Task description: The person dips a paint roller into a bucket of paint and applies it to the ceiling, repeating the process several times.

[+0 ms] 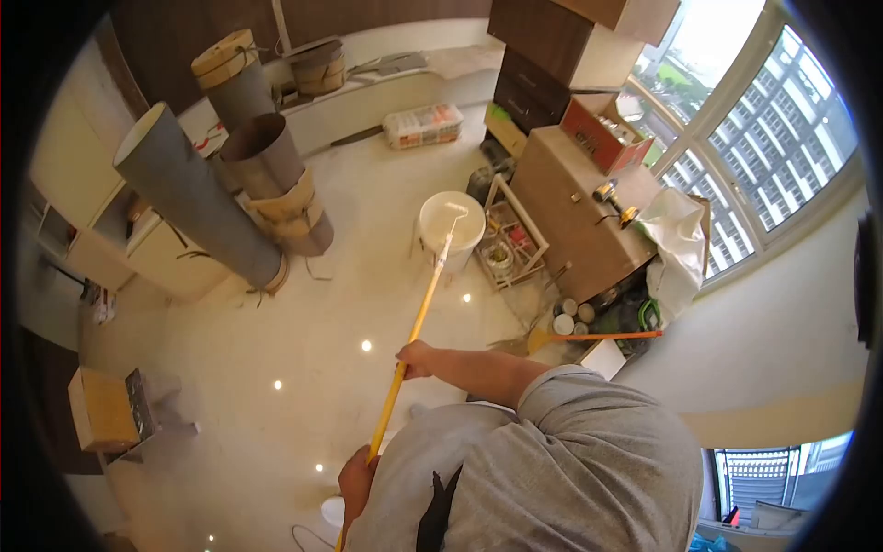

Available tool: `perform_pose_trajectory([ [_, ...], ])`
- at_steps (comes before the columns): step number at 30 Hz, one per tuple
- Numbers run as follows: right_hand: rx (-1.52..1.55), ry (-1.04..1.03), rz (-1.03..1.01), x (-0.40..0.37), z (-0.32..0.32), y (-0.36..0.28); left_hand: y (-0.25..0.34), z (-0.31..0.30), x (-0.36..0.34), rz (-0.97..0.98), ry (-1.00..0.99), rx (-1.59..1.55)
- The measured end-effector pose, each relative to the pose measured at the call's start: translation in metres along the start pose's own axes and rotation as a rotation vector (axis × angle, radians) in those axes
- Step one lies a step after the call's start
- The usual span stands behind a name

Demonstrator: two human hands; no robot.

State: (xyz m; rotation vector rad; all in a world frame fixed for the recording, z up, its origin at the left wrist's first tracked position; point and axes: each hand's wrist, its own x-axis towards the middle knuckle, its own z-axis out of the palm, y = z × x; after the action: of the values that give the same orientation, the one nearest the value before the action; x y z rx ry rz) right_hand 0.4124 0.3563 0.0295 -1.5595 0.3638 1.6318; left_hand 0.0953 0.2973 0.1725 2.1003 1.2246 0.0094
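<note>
Yellow-poled paint roller reaches with its white head into the round white plastic bucket ahead, since your right hand and left hand both grip the pole, spaced apart for control.

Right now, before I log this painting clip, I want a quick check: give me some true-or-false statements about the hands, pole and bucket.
1. Both hands grip the yellow pole. True: the left hand and the right hand are closed around it.
2. The roller is at the white bucket. True.
3. The white bucket stands on the wooden cabinet. False: it stands on the floor, beside the cabinet.
4. The left hand is nearer the roller. False: the right hand is; the left holds the lower end.
</note>
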Motion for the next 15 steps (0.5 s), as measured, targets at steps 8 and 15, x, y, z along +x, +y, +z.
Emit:
perform_pose_trajectory([
  [8,0.044,-0.015,0.016,0.013,0.001,0.006,-0.126,-0.021,-0.137,-0.560,-0.336,0.462],
  [15,0.047,-0.029,-0.041,0.033,0.011,0.036,-0.151,-0.051,-0.157,-0.763,-0.501,0.340],
])
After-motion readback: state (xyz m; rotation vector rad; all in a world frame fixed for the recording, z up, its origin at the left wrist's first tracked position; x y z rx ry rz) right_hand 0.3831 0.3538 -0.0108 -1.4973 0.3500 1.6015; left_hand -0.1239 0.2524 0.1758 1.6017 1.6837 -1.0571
